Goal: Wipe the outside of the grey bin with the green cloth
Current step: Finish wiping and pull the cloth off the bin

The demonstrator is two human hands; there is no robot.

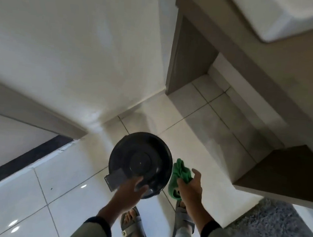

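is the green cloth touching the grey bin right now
Cannot tell. In the head view the green cloth, held in the right hand, sits right beside the grey bin, without a plain gap or contact.

Bin (140,163) walls hidden; sink (289,18) perhaps cropped.

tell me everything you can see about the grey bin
The grey bin is a round, dark grey container that looks like glossy plastic, seen from straight above so mostly its circular lid with concentric rings shows. A flat rectangular tab, probably a pedal, juts out at its lower left. It is upright over the pale tiled floor near a wall corner. The left hand grips its near edge. The green cloth, bunched in the right hand, sits right beside its right side; contact there is unclear.
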